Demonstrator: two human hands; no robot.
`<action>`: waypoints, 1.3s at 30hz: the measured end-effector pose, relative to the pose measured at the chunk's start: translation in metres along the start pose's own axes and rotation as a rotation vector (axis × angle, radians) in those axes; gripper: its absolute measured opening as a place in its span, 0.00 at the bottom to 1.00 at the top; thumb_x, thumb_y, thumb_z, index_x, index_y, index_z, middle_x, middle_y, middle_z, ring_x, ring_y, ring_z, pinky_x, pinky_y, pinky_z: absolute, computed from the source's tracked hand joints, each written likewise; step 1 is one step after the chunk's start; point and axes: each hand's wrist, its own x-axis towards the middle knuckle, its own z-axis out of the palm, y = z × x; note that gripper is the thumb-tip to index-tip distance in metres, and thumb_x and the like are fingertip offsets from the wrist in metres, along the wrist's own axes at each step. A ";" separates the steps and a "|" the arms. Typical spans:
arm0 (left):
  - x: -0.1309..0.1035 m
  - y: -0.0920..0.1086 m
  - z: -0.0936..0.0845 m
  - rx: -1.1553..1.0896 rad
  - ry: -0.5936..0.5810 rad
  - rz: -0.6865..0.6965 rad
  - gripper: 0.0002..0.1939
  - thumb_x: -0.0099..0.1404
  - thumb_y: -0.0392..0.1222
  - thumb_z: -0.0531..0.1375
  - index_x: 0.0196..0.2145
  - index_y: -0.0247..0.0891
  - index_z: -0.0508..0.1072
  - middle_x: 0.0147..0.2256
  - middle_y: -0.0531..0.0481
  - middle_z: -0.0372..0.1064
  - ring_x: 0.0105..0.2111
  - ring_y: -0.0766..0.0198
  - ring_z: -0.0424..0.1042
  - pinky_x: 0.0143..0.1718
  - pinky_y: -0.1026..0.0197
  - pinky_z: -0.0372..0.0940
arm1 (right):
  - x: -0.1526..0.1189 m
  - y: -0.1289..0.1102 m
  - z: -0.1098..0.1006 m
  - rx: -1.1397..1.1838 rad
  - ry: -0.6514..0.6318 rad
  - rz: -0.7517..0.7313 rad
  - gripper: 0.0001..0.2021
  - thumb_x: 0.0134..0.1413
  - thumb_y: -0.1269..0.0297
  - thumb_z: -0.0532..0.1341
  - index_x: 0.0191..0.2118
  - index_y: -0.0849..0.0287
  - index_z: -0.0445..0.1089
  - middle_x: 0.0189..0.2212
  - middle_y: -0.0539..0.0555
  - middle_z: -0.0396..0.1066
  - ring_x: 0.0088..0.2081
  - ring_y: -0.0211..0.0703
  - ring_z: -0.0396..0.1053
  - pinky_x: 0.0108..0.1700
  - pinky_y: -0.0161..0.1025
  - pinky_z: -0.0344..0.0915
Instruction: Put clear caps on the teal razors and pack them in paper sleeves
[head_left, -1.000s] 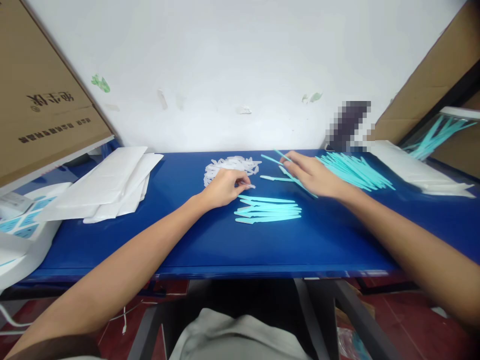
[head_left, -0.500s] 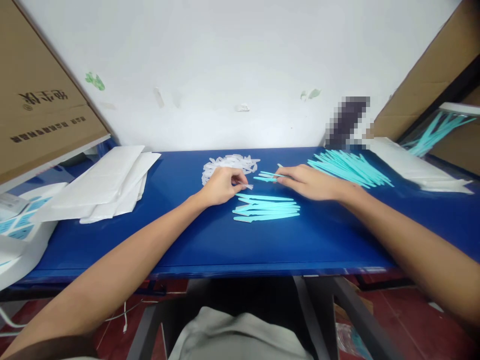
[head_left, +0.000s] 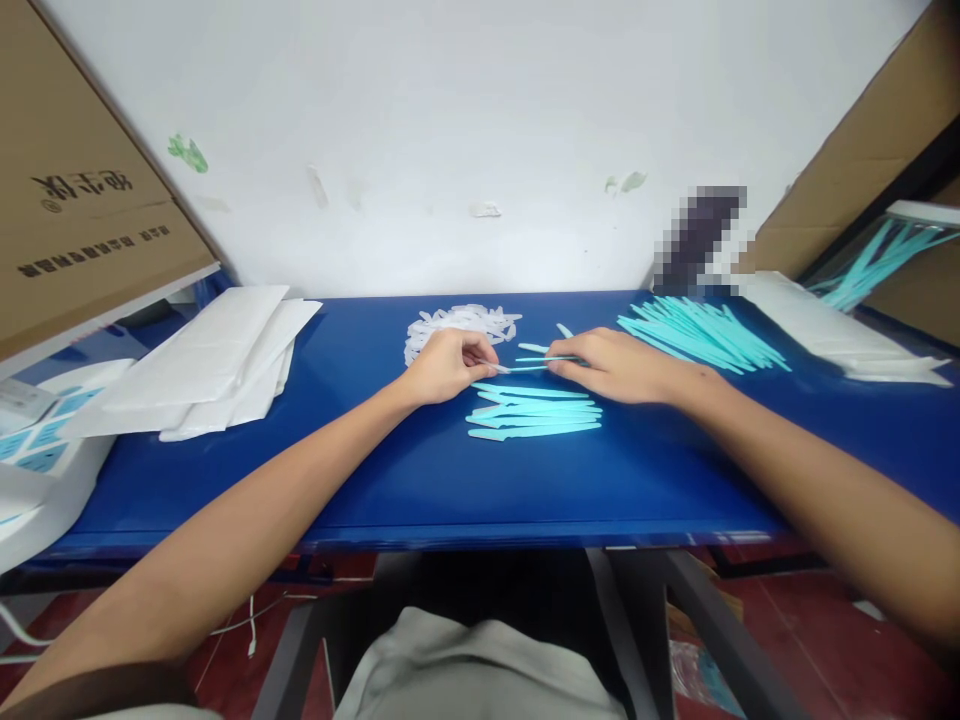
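Note:
My left hand (head_left: 453,366) pinches a small translucent white blade cap (head_left: 501,368), closed at the fingertips. My right hand (head_left: 611,362) is closed on turquoise eyebrow razors (head_left: 529,361), which point left; one tip meets the cap or lies right at it. Whether it is inside the cap I cannot tell. Behind my left hand lies a heap of white caps (head_left: 465,322). Several turquoise razors (head_left: 540,410) lie side by side in front of both hands. A larger pile of razors (head_left: 701,332) is beyond my right wrist.
White padded envelopes (head_left: 202,360) are stacked at the left, near a white tray (head_left: 82,490) with blue labels. More white packaging (head_left: 840,335) lies at the right. Cardboard boxes (head_left: 97,170) flank the blue table (head_left: 465,490), and a white wall (head_left: 420,130) closes it off behind.
The razor tip in my right hand and the cap in my left hand have come together. Fewer razors now fan out from my right fingers, and a loose one shows behind them.

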 end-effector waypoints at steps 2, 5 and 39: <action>0.000 0.000 0.001 0.019 0.004 0.020 0.04 0.59 0.37 0.69 0.31 0.35 0.78 0.32 0.48 0.79 0.32 0.64 0.76 0.38 0.61 0.72 | 0.001 -0.001 0.003 0.007 0.050 -0.012 0.21 0.72 0.53 0.46 0.43 0.57 0.73 0.36 0.57 0.76 0.35 0.48 0.71 0.35 0.41 0.56; 0.001 -0.002 0.002 0.032 -0.001 0.044 0.05 0.59 0.39 0.69 0.32 0.35 0.78 0.32 0.48 0.78 0.32 0.63 0.76 0.39 0.59 0.71 | 0.002 -0.002 0.008 0.024 0.094 0.014 0.23 0.72 0.54 0.46 0.57 0.58 0.70 0.35 0.58 0.77 0.37 0.50 0.73 0.36 0.41 0.58; 0.002 -0.003 0.001 0.133 0.076 0.012 0.04 0.61 0.34 0.65 0.34 0.35 0.81 0.34 0.46 0.81 0.35 0.61 0.79 0.43 0.58 0.73 | 0.002 0.005 0.010 -0.060 0.106 -0.101 0.18 0.70 0.53 0.51 0.48 0.54 0.76 0.42 0.59 0.75 0.40 0.50 0.71 0.39 0.41 0.60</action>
